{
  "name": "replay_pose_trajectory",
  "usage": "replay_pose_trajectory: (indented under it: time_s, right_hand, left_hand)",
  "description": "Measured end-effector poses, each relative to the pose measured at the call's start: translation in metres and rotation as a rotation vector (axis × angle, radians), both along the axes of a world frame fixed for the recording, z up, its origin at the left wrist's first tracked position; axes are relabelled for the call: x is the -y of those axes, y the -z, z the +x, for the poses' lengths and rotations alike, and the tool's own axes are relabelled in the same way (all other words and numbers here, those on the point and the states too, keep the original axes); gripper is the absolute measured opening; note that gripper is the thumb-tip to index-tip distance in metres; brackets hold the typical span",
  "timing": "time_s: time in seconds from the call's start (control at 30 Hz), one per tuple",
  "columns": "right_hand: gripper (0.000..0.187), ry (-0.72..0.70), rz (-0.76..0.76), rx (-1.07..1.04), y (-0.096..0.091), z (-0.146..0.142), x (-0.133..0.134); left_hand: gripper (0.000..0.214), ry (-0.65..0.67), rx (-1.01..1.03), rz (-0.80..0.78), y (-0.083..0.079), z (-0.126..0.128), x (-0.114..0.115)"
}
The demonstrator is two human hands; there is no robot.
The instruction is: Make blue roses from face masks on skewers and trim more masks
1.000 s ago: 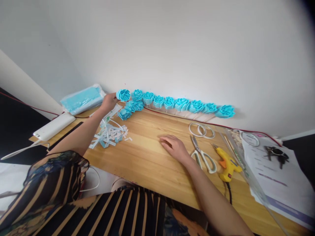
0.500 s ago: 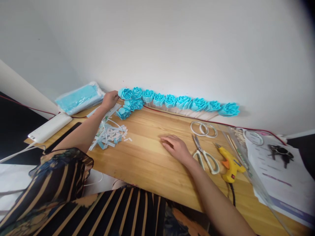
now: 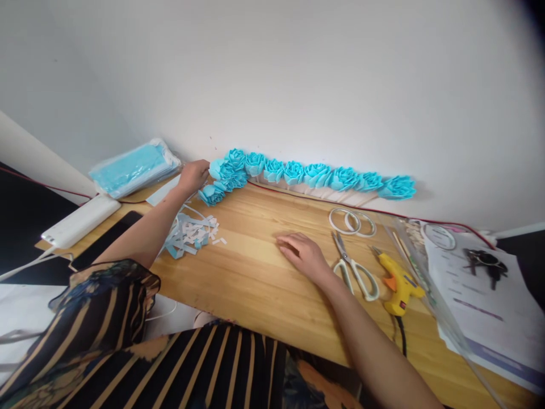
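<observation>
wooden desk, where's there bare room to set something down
The desk has bare wood between the paper scraps and the right hand, running toward the near edge. It's crowded right of that hand, with scissors and glue gun, and along the wall, with blue flowers.

Desk (image 3: pixel 247 272): smooth wood. Blue flowers (image 3: pixel 317 175): matt, ruffled, paper-like. Scissors (image 3: pixel 347 258): metal blades, smooth plastic-looking handles. Glue gun (image 3: pixel 398 289): smooth plastic. Pack (image 3: pixel 131 169): glossy plastic film.

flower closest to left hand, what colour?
Light blue. The flower near the left hand shows best in the head view, the only one.
</observation>
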State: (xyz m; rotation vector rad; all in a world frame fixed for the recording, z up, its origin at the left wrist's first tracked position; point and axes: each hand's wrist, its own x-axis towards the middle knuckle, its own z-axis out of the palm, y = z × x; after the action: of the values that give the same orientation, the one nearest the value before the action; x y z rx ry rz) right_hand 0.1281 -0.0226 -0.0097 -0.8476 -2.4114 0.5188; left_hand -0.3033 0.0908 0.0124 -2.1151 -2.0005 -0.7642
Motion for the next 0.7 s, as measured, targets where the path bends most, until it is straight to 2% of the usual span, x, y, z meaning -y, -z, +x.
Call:
replay_pose_trajectory:
  time_s: [0.3, 0.53, 0.7]
  right_hand:
    - [0.022, -0.003, -0.011, -0.01, 0.002, 0.0, -0.001]
    - [0.021, -0.007, -0.011, -0.021, 0.001, 0.0, -0.001]
    - [0.022, -0.007, -0.039, -0.029, 0.0, 0.0, -0.001]
  left_hand:
    - [0.028, 0.044, -0.007, -0.026, -0.013, 0.007, 0.008]
    - [0.022, 0.094, 0.041, -0.113, -0.03, -0.004, -0.003]
    - [0.023, 0.117, 0.065, -0.116, -0.036, -0.014, -0.01]
